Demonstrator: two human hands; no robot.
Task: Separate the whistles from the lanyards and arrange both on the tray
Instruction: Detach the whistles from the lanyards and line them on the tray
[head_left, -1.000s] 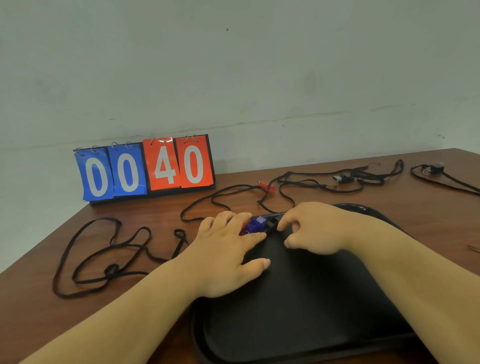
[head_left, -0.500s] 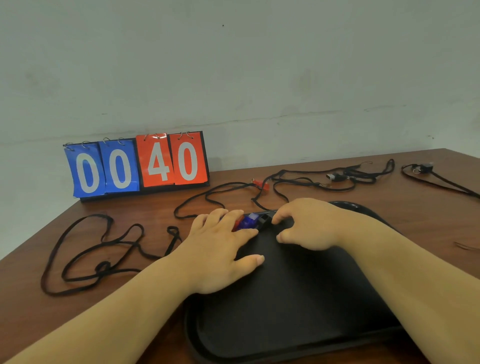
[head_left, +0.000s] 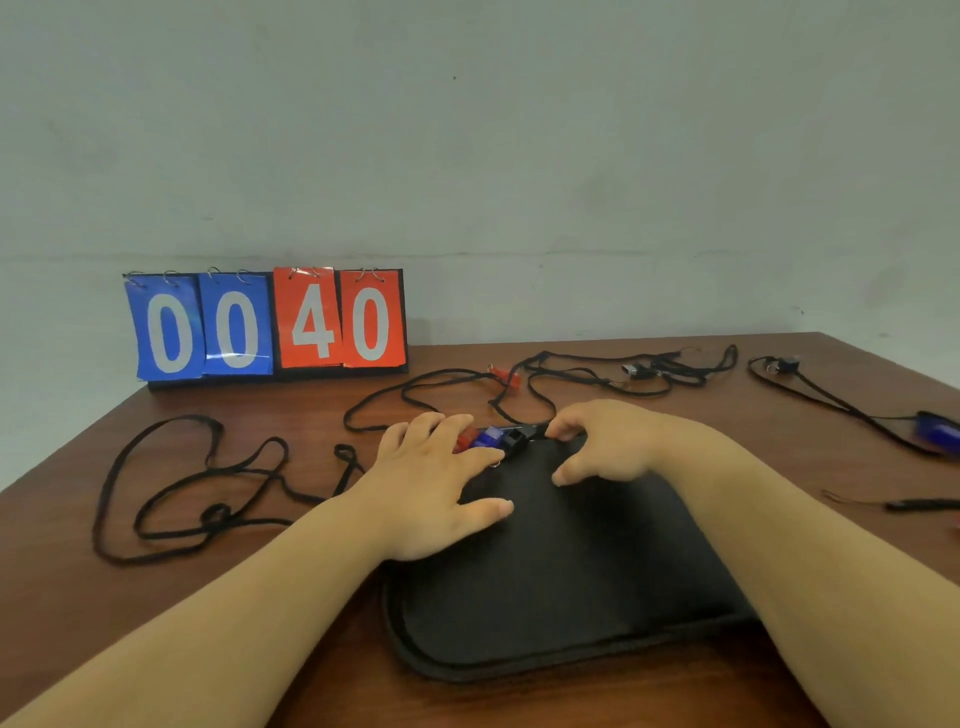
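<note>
A person's left hand (head_left: 434, 486) covers most of a red whistle (head_left: 464, 441) at the far rim of a black tray (head_left: 545, 597), leaving a sliver showing beside the blue whistle (head_left: 487, 437). The right hand (head_left: 605, 441) hides the end of the black whistle (head_left: 514, 441), and whether its fingertips pinch it cannot be told. Both forearms conceal the tray's near corners. A blue object (head_left: 940, 431) at the right edge is blurred and cut off. Small clips (head_left: 631, 370) among the far lanyards (head_left: 597, 371) are too small to identify.
</note>
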